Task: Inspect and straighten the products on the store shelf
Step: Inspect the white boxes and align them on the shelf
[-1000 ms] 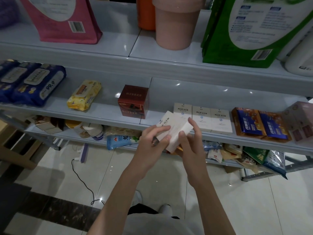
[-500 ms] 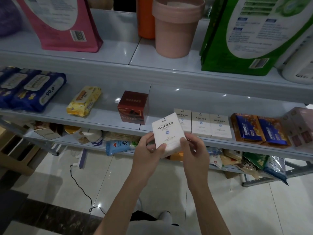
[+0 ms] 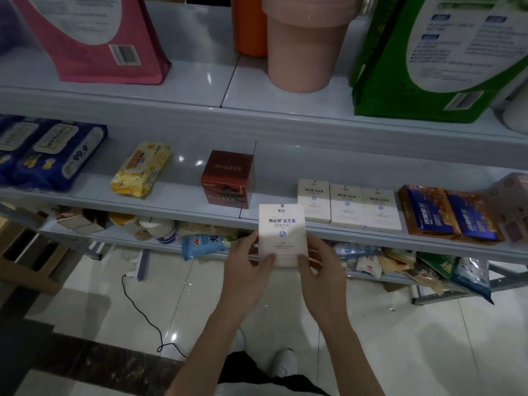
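white box [image 3: 281, 232] upright, top away (left hand [image 3: 248, 273], right hand [image 3: 321, 270] pinching its lower corners)

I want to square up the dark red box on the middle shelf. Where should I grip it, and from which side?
Probably its left and right faces, coming from the front. The dark red box stands squarish and upright on the middle shelf with bare shelf on both sides, while the upper shelf sits above it, crowding a reach from above.

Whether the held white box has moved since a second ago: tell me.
Yes. The white box, gripped by left hand and right hand, turned from tilted to upright and shifted slightly left and down from the row of matching boxes.
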### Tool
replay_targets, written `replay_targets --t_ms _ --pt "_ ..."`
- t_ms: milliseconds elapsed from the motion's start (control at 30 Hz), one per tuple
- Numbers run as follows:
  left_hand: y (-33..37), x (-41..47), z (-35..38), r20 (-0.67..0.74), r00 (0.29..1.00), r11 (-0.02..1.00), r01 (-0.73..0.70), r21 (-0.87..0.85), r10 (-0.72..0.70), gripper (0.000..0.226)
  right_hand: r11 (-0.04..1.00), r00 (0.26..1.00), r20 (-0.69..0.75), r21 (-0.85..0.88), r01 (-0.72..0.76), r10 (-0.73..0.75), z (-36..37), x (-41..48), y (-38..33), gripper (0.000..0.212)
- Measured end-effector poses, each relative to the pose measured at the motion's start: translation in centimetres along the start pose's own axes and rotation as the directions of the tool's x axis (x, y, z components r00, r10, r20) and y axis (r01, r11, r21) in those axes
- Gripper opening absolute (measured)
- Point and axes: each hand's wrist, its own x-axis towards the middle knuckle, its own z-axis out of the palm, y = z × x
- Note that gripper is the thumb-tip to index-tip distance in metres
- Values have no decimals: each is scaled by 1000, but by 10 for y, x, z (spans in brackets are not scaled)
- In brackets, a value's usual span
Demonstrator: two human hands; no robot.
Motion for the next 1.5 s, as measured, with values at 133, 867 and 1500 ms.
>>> replay_targets --t_ms 133,867,1500 --pt "-13 14 2 36 998 997 -50 53 48 51 996 999 32 -89 -2 5 11 3 12 43" --pt "-90 111 40 167 982 957 -134 258 92 47 959 988 -23 -246 144 -154 89 76 87 33" --pt "-63 167 61 253 963 881 -194 431 88 52 826 972 28 -522 212 -232 100 129 75 31"
